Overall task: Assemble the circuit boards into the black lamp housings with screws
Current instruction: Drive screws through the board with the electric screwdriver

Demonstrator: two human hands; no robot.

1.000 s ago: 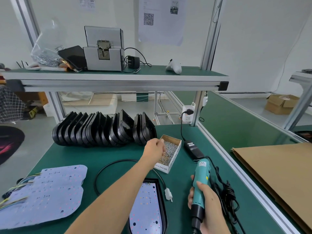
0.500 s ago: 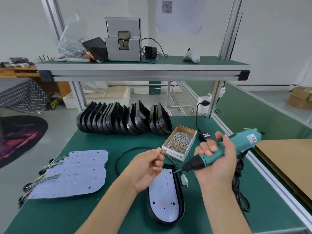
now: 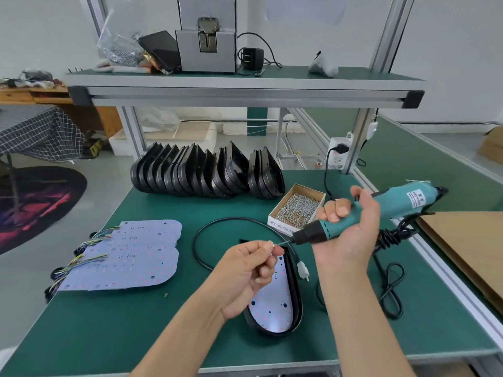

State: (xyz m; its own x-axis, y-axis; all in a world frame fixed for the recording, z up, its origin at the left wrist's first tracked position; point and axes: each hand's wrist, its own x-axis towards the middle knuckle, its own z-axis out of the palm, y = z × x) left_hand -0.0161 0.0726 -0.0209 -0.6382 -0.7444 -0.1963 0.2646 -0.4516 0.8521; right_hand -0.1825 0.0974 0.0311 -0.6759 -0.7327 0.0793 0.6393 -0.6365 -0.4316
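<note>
A black lamp housing (image 3: pixel 295 314) lies on the green mat near me with a white circuit board (image 3: pixel 272 303) seated inside it. Above it, my left hand (image 3: pixel 246 270) pinches a small screw (image 3: pixel 273 248) at the tip of the driver bit. My right hand (image 3: pixel 351 227) grips a teal electric screwdriver (image 3: pixel 381 210), held nearly level and pointing left. A cardboard box of screws (image 3: pixel 298 208) sits just behind the tool. Spare circuit boards (image 3: pixel 128 257) with coloured wires lie at the left. A row of empty black housings (image 3: pixel 204 172) stands at the back.
A black cable (image 3: pixel 206 227) loops on the mat to a white connector (image 3: pixel 302 270) beside the housing. The screwdriver's cord (image 3: pixel 389 289) coils at the right. A cardboard sheet (image 3: pixel 468 246) lies at far right. An overhead shelf (image 3: pixel 239 85) carries a grey machine and clutter.
My left hand left the screw box and came back toward me, bringing a screw to the bit. My right hand lifted the screwdriver from upright to nearly level. The view tilted down.
</note>
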